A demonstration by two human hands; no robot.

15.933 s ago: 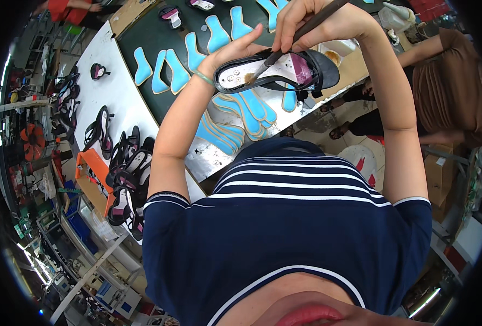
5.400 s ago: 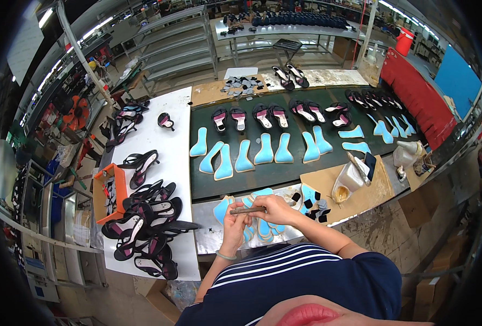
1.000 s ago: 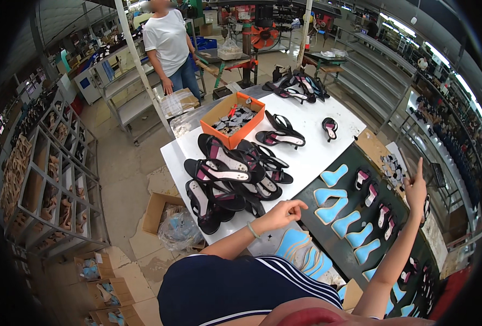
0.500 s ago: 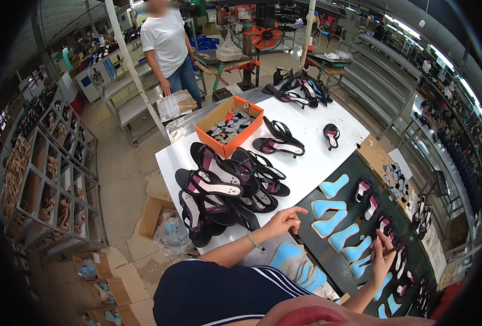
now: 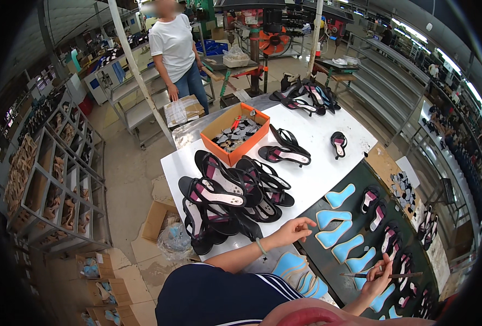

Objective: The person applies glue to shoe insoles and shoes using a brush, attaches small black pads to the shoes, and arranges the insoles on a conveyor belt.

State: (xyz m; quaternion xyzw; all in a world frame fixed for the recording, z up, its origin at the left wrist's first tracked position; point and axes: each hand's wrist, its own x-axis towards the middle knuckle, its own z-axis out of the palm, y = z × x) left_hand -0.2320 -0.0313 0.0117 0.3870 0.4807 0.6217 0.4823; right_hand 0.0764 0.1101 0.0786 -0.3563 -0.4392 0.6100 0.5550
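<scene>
Right hand held a thin brush, its fingers closed about the middle of the handle. The brush lay roughly level across the view, one end over the blue insoles, the other over the row of black sandals; which end carried the bristles was too small to tell. Left hand was well apart from it, fingers loosely bent, narrow gaps between them, nothing in the grasp. It hung near the border of the white tabletop and the dark green board; contact with either could not be told. A pale band circled the left wrist.

Blue insoles lay in a slanting line on the board, the sandals alongside. Just below the left hand, more insoles overlapped in a stack. To its left, a heap of black sandals covered the near part of the tabletop; beyond stood an orange box holding grey scraps. A co-worker in a white shirt stood past the table, one hand near a taped carton.
</scene>
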